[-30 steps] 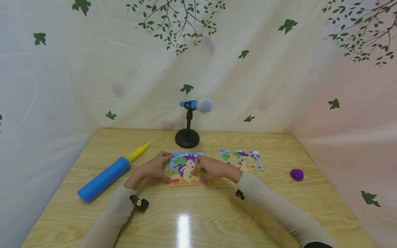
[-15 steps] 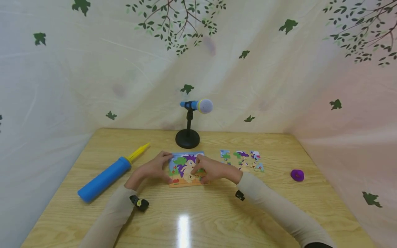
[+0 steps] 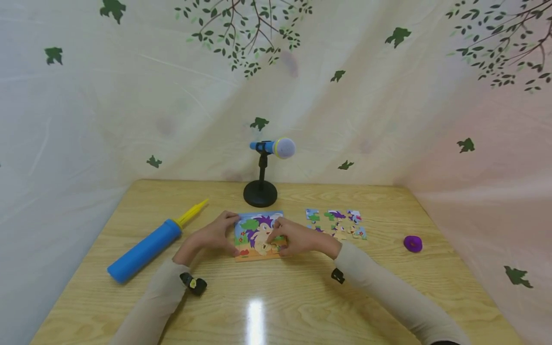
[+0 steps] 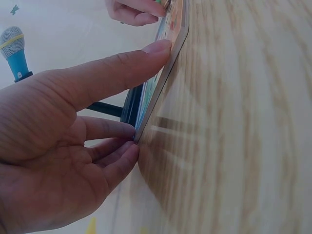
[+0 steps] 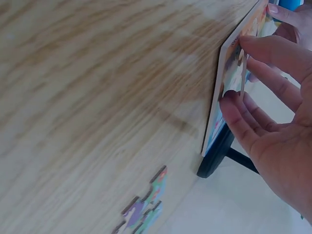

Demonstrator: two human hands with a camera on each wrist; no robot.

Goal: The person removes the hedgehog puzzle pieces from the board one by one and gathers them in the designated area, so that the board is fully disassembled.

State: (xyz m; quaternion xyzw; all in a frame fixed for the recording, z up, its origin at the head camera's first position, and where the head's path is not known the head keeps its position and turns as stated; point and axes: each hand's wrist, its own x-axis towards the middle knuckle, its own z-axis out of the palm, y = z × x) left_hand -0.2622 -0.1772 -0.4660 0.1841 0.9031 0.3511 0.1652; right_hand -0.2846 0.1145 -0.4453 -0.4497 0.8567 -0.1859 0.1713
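Note:
A jigsaw puzzle board [image 3: 250, 235] with a purple-haired cartoon animal lies at the middle of the table. Along its left side, my left hand [image 3: 217, 234] holds the board, thumb at the near corner and fingers at the far corner. My right hand [image 3: 297, 237] is over the board's right half. In the right wrist view a thin puzzle piece [image 5: 244, 73] is pinched between the thumb and fingers, standing on edge against the board; its picture cannot be made out. To the right lie several loose puzzle pieces [image 3: 338, 230], partly behind the right wrist.
Behind the board, a blue toy microphone [image 3: 273, 146] is mounted on a black stand [image 3: 260, 193]. A blue hand pump [image 3: 144, 250] with a yellow nozzle lies at the left. Far right on the table [image 3: 366, 297] is a purple ring-shaped object [image 3: 413, 244].
My right hand and forearm have shifted very slightly right and nearer to me. The left hand and the board have stayed in place.

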